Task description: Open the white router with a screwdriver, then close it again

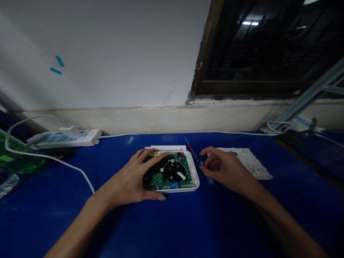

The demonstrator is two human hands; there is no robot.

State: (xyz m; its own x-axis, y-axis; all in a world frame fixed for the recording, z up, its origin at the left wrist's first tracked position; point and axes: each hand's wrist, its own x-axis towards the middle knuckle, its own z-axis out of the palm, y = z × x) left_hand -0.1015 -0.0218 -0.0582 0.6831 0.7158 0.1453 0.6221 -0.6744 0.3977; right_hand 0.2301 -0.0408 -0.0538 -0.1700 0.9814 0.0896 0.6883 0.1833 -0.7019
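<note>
A white plastic case (197, 179) lies on the blue table, with a green circuit board (161, 178) inside it. Thin cables and a blue part (174, 185) show on the board. My left hand (134, 179) grips the case at its left side, fingers over the far edge and board, thumb along the near edge. To the right of the case, my right hand (228, 170) has its thumb and index finger curled near a small clear item (201, 163); whether it holds this is too blurred to tell. A thin red-handled screwdriver (190, 147) lies between the case and my right hand.
A whitish, crumpled-looking sheet (254, 163) lies beyond my right hand. On the left are a power strip (91, 137), a white cable (67, 163) and green plastic wrapping (24, 161). Another power strip (303, 123) and a metal bar (309, 93) stand at the right, near the wall.
</note>
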